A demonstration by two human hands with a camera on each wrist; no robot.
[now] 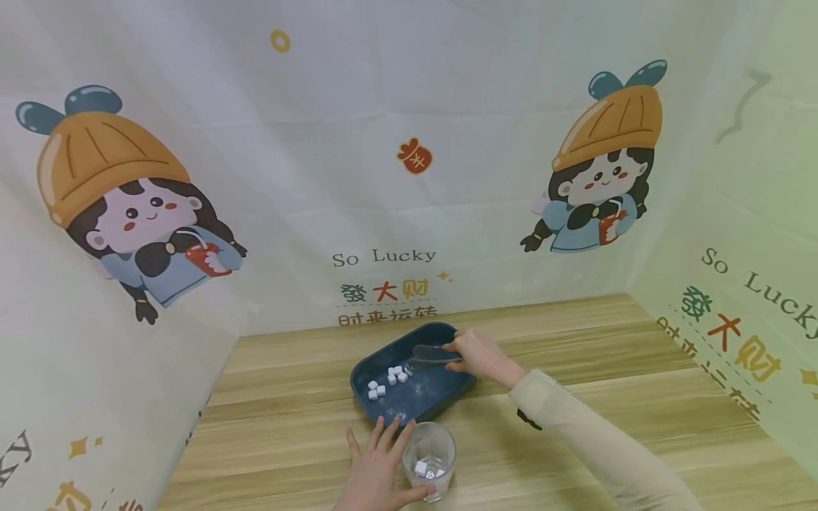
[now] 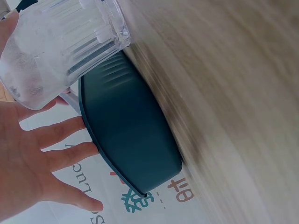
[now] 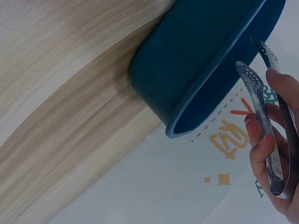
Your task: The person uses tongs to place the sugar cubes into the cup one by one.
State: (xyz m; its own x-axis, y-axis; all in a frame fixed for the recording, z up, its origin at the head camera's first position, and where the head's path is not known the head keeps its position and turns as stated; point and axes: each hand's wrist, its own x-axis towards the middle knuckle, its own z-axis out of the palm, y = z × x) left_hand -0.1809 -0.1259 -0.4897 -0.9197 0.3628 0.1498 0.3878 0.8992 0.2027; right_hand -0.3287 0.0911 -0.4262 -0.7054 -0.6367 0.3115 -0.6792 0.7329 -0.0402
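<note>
My right hand holds metal tongs with perforated tips over the right part of a dark blue tray. The tong arms stand apart, with nothing seen between their tips in the right wrist view. Several small white cubes lie in two clusters in the tray's left half. Just in front of the tray stands a clear ribbed glass, with a few white cubes at its bottom. My left hand has its fingers spread, thumb and index finger against the glass. Its middle fingers touch the tray's rim in the left wrist view.
The wooden tabletop runs back to a printed white cloth, which hangs behind and at both sides. A small black item shows under the right sleeve.
</note>
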